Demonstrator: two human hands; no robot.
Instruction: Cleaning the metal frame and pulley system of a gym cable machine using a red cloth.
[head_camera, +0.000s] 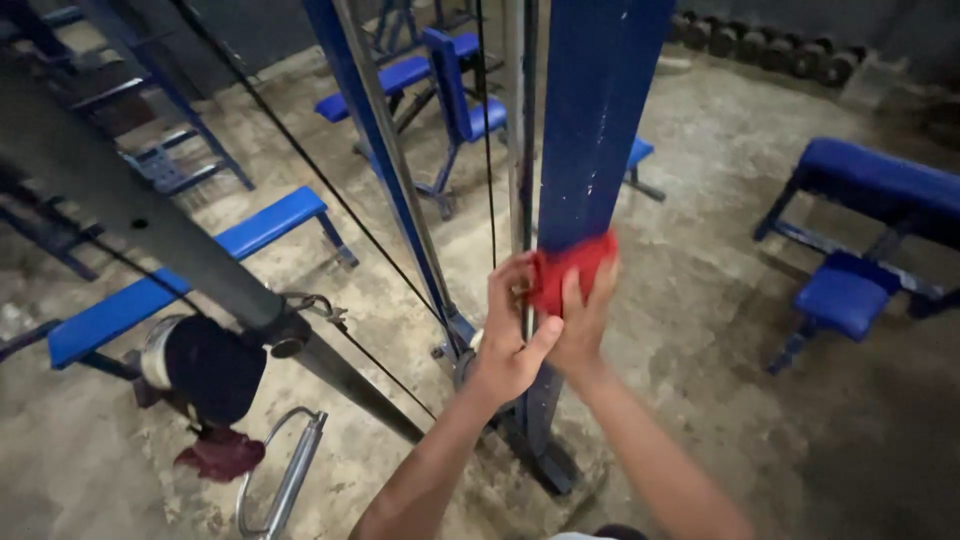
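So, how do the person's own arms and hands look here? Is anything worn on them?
Both forearms are bare: no sleeves reach them. The left hand and the right hand have no gloves, and no watch, ring or band can be seen. The wrists are slim, the fingers long.

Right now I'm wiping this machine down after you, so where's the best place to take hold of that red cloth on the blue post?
Take the red cloth by its bunched left edge, coming from the post's near side. It is pressed flat against the blue post under the right hand, while the left hand pinches the loose folds there; the rest gives nothing to grip.
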